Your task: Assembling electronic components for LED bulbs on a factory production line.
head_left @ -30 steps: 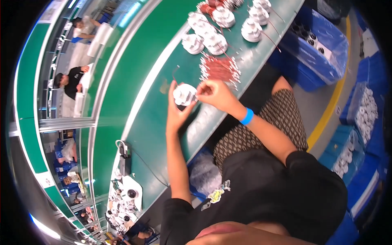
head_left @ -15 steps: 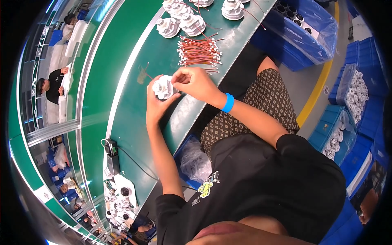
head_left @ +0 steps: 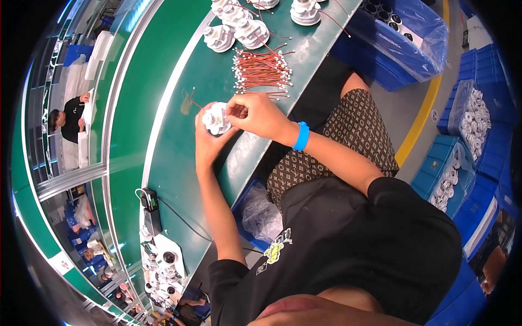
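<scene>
L hand (head_left: 209, 143) grips a wht plastic part (head_left: 215, 120) w/ a red wire (head_left: 197, 104) poking out its far-left side, held just above the green counter (head_left: 176, 182), near its front edge. R hand (head_left: 256, 113) has thumb & fingers pinched together at the part's R side; can't tell if anything's btwn them. Bundle of red wires w/ wht ends (head_left: 261, 71) lies beyond the hands, approx. parallel; more wht parts (head_left: 251, 33) stand past it, some w/ wires attached. Blue wristband (head_left: 300, 136) on R wrist.

Right fingers (head_left: 234, 105) | earlier: beside white part's (head_left: 213, 120) right edge | now: closer in, overlapping its upper right edge
</scene>
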The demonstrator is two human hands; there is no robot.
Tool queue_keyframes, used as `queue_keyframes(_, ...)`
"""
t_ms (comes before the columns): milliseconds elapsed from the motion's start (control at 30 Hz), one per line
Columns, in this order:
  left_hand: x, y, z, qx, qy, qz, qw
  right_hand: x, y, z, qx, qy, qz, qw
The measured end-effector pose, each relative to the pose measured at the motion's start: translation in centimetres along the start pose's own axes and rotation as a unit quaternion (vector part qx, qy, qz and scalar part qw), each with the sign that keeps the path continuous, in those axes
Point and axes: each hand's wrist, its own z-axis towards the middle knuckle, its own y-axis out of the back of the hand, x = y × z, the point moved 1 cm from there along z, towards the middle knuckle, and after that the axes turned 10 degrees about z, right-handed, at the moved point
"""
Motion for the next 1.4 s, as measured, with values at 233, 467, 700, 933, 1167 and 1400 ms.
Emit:
queue_keyframes(233,-0.3,0.0,-0.1,-0.005,0.0,0.012,1.0,-0.1,-0.1,-0.3,0.008,0.078,-0.078,0.994)
queue_keyframes(467,-1.3,-0.2,0.1,-0.009,-0.003,0.002,1.0,-0.1,-0.2,-0.5,0.021,0.16,-0.168,0.972)
queue_keyframes(700,-1.1,-0.4,-0.2,-0.004,-0.013,-0.019,1.0,0.2,-0.4,-0.8,0.02,0.161,-0.159,0.974)
queue_keyframes(933,-1.7,-0.3,-0.5,-0.004,-0.014,0.008,1.0,0.5,-0.5,-1.1,0.037,0.158,-0.17,0.972)
queue_keyframes(1167,-0.3,-0.5,-0.3,-0.01,-0.02,0.032,0.999,0.4,-0.3,-1.0,0.021,0.151,-0.177,0.972)
queue_keyframes(1400,1.1,-0.6,0.5,-0.025,-0.033,0.004,0.999,0.3,-0.1,-0.5,0.01,0.131,-0.152,0.98)
